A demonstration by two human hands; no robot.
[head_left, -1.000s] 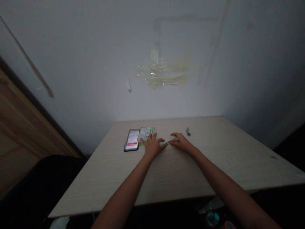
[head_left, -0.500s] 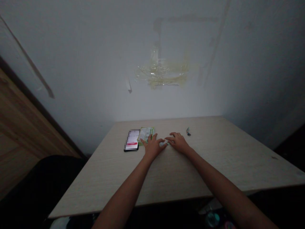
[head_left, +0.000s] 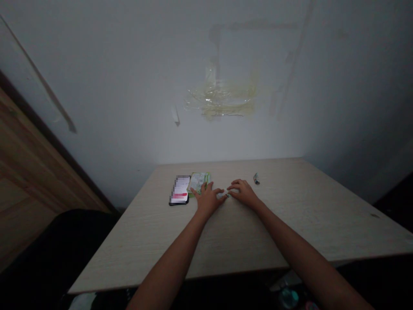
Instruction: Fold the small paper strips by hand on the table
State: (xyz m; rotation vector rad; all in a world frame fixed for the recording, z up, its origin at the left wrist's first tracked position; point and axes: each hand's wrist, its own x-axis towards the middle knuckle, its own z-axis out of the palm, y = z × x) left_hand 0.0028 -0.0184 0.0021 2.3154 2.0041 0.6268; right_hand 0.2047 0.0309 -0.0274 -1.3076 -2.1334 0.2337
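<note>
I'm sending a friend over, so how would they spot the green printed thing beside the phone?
On the pale table, go to the half nearer the wall, left of centre, by the left hand. The flat green-and-white printed piece lies just right of the phone, partly hidden by that hand. Green edging sets it apart from the dark-rimmed phone.

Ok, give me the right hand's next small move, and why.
Probably close the right hand gently on the small pale item: its thumb and index finger look parted right beside it, and the left hand seems to steady it from the other side.
</note>
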